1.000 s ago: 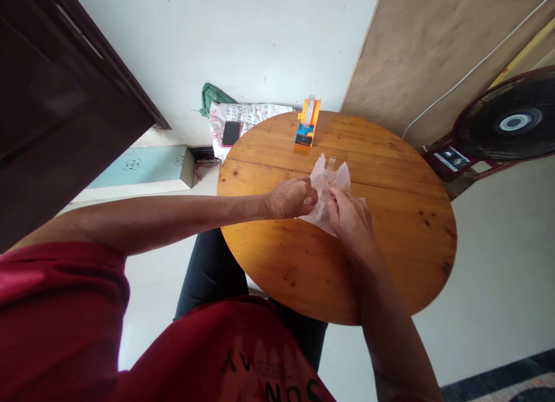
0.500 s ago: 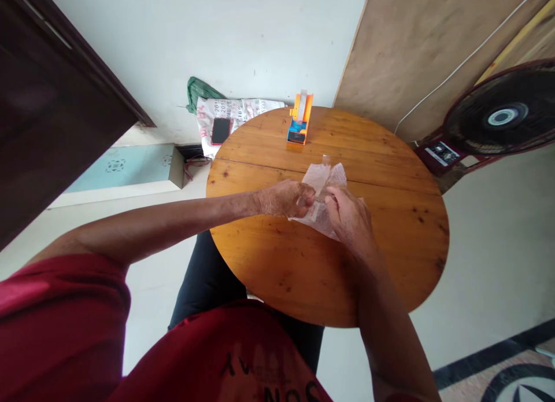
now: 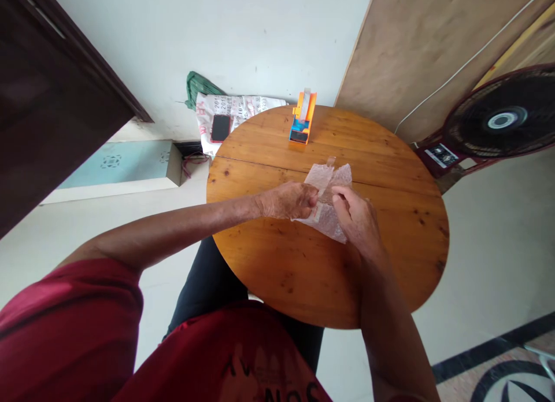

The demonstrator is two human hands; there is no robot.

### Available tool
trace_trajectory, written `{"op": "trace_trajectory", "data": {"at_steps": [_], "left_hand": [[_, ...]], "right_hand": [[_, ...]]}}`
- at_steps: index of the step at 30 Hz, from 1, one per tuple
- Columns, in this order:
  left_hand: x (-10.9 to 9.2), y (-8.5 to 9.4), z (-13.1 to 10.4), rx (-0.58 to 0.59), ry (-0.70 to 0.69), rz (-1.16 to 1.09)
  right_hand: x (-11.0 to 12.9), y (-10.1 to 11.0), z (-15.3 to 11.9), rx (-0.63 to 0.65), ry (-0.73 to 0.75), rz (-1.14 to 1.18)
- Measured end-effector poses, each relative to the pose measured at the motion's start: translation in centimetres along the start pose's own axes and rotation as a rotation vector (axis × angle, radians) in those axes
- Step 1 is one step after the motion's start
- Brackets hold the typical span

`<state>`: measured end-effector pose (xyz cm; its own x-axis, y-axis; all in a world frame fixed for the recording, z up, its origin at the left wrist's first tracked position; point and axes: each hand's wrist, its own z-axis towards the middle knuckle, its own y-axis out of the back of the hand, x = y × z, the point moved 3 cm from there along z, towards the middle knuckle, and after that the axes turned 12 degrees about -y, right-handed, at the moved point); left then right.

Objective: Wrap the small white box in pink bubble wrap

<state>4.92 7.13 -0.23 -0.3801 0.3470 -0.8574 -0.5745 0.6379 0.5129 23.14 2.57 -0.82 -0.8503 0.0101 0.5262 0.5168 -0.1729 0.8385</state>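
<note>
A pinkish-white, see-through piece of bubble wrap [image 3: 327,220] lies on the round wooden table [image 3: 269,251], with a small strip of clear tape [image 3: 331,161] sticking out past its far edge. My left hand [image 3: 297,199] is closed at the wrap's left side, its curled fingers gripping the material. On the right, my right hand [image 3: 358,214] pinches the wrap near its middle with thumb and forefinger. The fingertips of both hands are partly hidden. Whether anything lies inside the wrap I cannot tell.
An orange and blue tape dispenser [image 3: 302,117] stands at the table's far edge. Beyond the left edge, a dark phone [image 3: 221,128] rests on a printed white sack [image 3: 208,107] beside a green bag [image 3: 202,88]. A large fan [image 3: 503,121] stands at the right.
My right hand has shifted slightly right, widening the gap between the hands over the wrap. The wrap has moved a little to the right in view. The left hand keeps its grip.
</note>
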Motion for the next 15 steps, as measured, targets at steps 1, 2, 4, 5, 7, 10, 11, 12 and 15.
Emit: {"op": "trace_trajectory", "data": {"at_steps": [1,2,4,5,7,10,11,12,15], "left_hand": [[-0.1,0.0,0.1,0.017,-0.035,0.035],[-0.2,-0.1,0.1,0.039,-0.079,0.075],[0.0,-0.2,0.3,0.059,-0.117,0.107],[0.2,-0.2,0.3,0.056,-0.113,0.104],[0.5,-0.3,0.4,0.056,-0.118,0.107],[1.0,-0.6,0.6,0.040,-0.133,0.090],[1.1,-0.7,0.6,0.033,-0.140,0.075],[1.3,-0.8,0.7,0.024,-0.148,0.057],[1.7,-1.0,0.8,0.002,-0.168,0.024]], "right_hand": [[-0.2,0.1,0.1,0.012,-0.008,0.044],[-0.4,0.1,0.2,0.023,-0.021,0.095],[-1.0,0.1,0.4,0.039,-0.056,0.189],[-1.3,-0.1,0.5,0.047,-0.080,0.219],[-1.6,-0.3,0.7,0.070,-0.122,0.234],[-1.3,-0.3,0.8,0.125,-0.160,0.201],[-1.0,-0.1,0.7,0.140,-0.162,0.189],[-0.6,0.1,0.7,0.152,-0.158,0.177],[0.2,1.0,0.3,0.152,-0.136,0.131]]}}
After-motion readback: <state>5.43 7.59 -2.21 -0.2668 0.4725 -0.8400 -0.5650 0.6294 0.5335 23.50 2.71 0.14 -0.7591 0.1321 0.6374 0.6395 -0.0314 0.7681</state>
